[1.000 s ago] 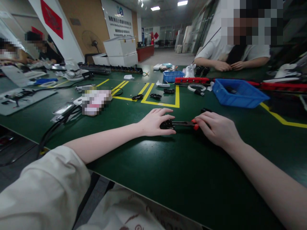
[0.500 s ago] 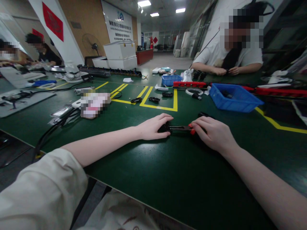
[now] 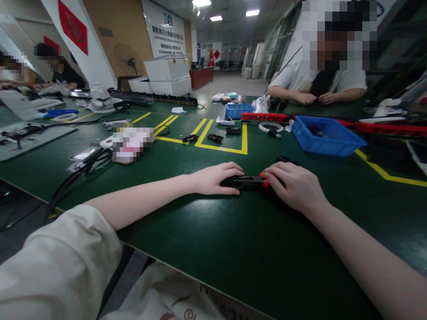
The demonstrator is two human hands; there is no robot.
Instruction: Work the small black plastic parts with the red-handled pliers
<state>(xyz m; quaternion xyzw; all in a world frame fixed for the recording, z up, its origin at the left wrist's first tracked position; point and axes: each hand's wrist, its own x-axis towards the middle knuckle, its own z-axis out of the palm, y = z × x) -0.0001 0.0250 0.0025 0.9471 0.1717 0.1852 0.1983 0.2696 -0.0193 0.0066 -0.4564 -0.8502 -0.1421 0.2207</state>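
My left hand (image 3: pixel 216 178) is closed around a small black part (image 3: pixel 228 182), its thumb and fingers on either side; much of the part is hidden. Long-nose pliers (image 3: pixel 251 179) with red on the handles are in my right hand (image 3: pixel 296 183), fingers wrapped around the grips. The jaws point left and reach the black part between my left fingertips. Whether they bite on it I cannot tell. Beyond my hands, several similar black pieces (image 3: pixel 215 138) lie by the yellow tape lines on the green table (image 3: pixel 213 235).
A blue bin (image 3: pixel 328 141) with dark items stands to the right, a smaller blue bin (image 3: pixel 239 111) farther back. Red strips (image 3: pixel 265 117) lie behind a white cable coil (image 3: pixel 267 127). Black cables (image 3: pixel 71 175) cross the left edge. A co-worker (image 3: pixel 316 86) sits opposite.
The pliers have shifted slightly left and turned, so their jaws show broader and darker beside the black part. Both hands stay closed in nearly the same place.
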